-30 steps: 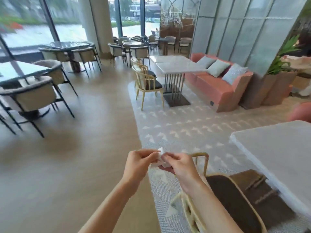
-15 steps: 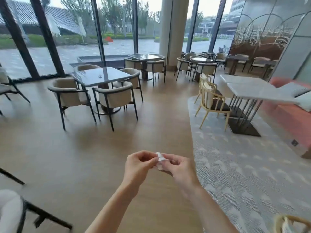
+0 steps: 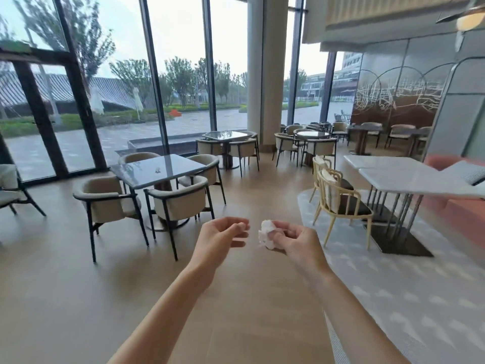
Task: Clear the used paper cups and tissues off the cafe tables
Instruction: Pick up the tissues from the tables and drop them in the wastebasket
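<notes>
My right hand (image 3: 294, 241) holds a crumpled white tissue (image 3: 266, 233) in its curled fingers, out in front of me above the wooden floor. My left hand (image 3: 220, 239) hovers just left of it, fingers loosely curled, holding nothing, a small gap apart from the tissue. Ahead on the left stands a dark glass-topped table (image 3: 147, 170) with a small white scrap (image 3: 157, 169) lying on it, too small to tell what it is.
Three padded armchairs (image 3: 178, 203) ring the glass table. To the right are a white table (image 3: 409, 177) on metal legs, yellow chairs (image 3: 338, 203) on a grey rug, and a pink sofa (image 3: 462, 206). More tables and chairs stand by the windows and column (image 3: 265, 74).
The view has swung left and up from the white tables toward the glass table. My hands, which both pinched the tissue, have parted; only my right hand holds it now.
</notes>
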Available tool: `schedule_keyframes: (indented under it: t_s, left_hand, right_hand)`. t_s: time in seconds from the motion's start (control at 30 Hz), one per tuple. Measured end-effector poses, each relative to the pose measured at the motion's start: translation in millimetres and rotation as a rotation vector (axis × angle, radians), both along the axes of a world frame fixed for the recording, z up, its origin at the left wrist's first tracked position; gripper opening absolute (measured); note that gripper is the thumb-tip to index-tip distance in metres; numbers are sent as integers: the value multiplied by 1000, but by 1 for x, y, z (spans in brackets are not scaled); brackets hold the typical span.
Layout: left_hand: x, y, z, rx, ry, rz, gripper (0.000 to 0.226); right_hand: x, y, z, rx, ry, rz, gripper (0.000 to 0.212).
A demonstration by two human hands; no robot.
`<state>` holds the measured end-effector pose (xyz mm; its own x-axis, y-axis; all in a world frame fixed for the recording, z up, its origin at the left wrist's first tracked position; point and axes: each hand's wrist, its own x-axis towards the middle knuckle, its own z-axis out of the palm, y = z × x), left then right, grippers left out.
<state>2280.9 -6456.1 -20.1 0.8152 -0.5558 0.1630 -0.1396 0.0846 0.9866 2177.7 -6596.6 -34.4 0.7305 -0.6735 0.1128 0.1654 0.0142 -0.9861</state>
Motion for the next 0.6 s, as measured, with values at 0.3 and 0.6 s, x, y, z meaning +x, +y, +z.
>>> schedule_keyframes:
  t_s: [0.3,0.6]
  left_hand:
    - [132,-105,41,-87,-12,100,20]
    - [302,-159,22,-96,-19,147,23]
  right_hand:
    - [135,-119,35,-35,-61,13,20]
    - [301,-180,23,-99,-42,73,13]
